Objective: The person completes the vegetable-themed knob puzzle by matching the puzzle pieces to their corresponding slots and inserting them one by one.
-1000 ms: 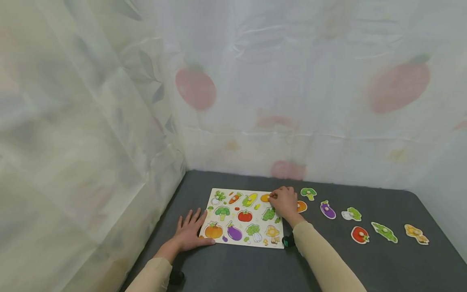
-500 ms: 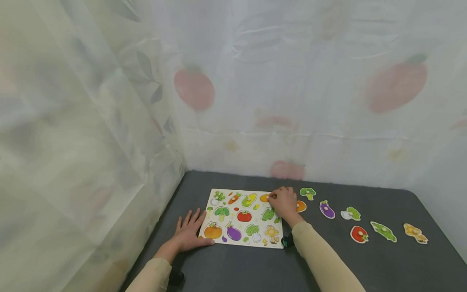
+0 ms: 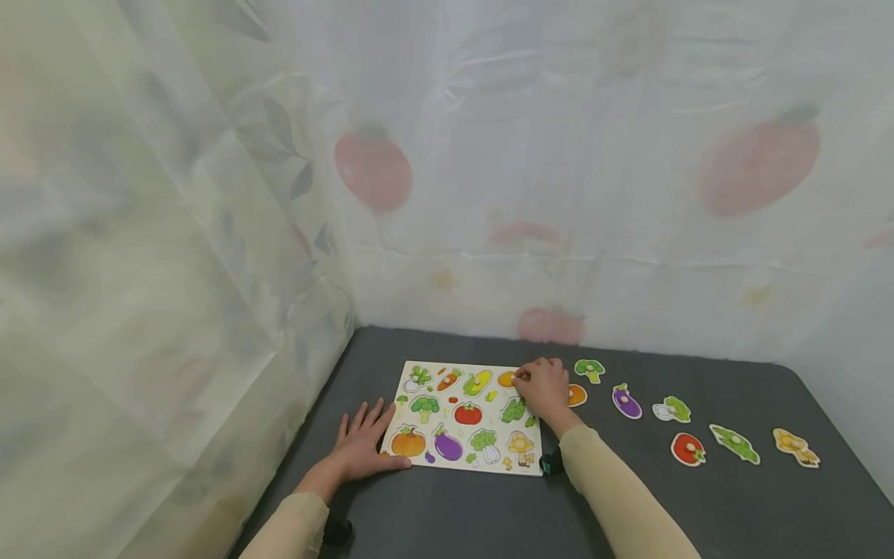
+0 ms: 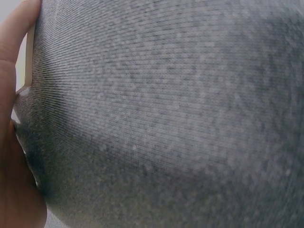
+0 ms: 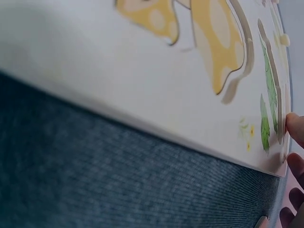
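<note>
Board (image 3: 492, 417): carrot (image 3: 449, 380), corn (image 3: 478, 383) seated; right hand (image 3: 547, 387) pinches orange piece (image 3: 505, 379).

Worktop (image 3: 461, 516) dark grey, fine woven texture in left wrist view; far right corner rounded. Far sheet (image 3: 621, 295) whitish, hanging behind worktop, horizontal crease across lower part. On it: blurred red fruit print (image 3: 373, 171) with green top at left, similar large print (image 3: 764, 167) at right, low red print (image 3: 552, 325) by worktop's far edge. Left sheet (image 3: 174, 373) yellowish, creased, grey leaf print (image 3: 302, 180) towards far corner.
</note>
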{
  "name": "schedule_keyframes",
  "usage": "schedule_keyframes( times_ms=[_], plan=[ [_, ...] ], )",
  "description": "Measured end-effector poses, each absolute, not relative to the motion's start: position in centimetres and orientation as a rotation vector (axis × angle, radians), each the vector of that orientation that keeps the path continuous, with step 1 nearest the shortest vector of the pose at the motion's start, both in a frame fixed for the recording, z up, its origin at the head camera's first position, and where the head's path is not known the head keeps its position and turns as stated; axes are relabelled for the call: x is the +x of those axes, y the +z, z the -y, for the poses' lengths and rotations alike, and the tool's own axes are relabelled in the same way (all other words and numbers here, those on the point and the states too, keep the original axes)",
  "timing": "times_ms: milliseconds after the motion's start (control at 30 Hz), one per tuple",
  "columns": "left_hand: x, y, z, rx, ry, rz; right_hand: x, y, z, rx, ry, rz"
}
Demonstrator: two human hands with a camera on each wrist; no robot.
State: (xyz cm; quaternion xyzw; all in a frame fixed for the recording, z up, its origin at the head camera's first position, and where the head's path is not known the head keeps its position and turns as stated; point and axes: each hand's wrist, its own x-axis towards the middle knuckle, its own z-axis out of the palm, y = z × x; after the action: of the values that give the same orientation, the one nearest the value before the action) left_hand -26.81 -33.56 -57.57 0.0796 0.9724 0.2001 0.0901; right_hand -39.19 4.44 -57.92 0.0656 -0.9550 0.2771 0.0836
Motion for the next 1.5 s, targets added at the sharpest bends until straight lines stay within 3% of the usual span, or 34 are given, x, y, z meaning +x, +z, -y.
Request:
schedule_keyframes(
  times_ms=[400, 933, 1500],
  plan=[
    [-27.1, -58.0, 33.6, 0.199, 0.559, -2.879, -39.2, -57.2, -6.4, 0.319, 0.765, 2.832],
    [-26.8, -57.3, 33.5, 0.228, 0.593, -2.886, -39.5, -56.6, -11.9, 0.265, 0.837, 2.828],
    [-26.8, -57.4, 33.5, 0.234, 0.626, -2.891, -39.0, -57.4, -18.1, 0.025, 0.728, 2.824]
  ],
)
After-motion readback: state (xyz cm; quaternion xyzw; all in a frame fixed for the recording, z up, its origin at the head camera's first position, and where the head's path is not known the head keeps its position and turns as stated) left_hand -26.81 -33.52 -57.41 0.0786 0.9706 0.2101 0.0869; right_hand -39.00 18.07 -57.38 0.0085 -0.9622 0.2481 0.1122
